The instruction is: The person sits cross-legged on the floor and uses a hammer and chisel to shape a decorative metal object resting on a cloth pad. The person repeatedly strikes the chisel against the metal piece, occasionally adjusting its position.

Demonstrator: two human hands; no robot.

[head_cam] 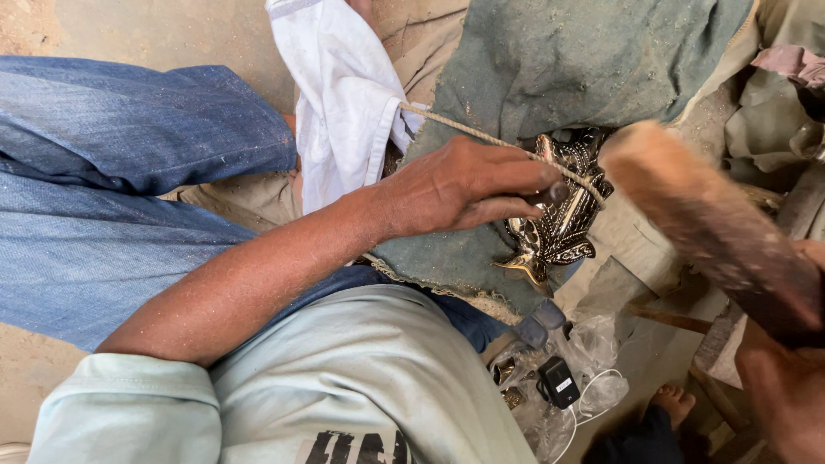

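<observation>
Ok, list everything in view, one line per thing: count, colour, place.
carving: one, black and gold, on the green cloth at centre
tool: one, dark, in the left hand, tip on the carving
mallet: one, brown wood, raised at right
cord: one, tan, stretched over the carving
green cloth: one, over the lap, top centre
white cloth: one, top centre-left
charger: one, black with white cable, on plastic bags at bottom
jeans: blue, left
shirt: pale green, bottom
left hand: grips the tool
right hand: holds the mallet, bottom right
</observation>
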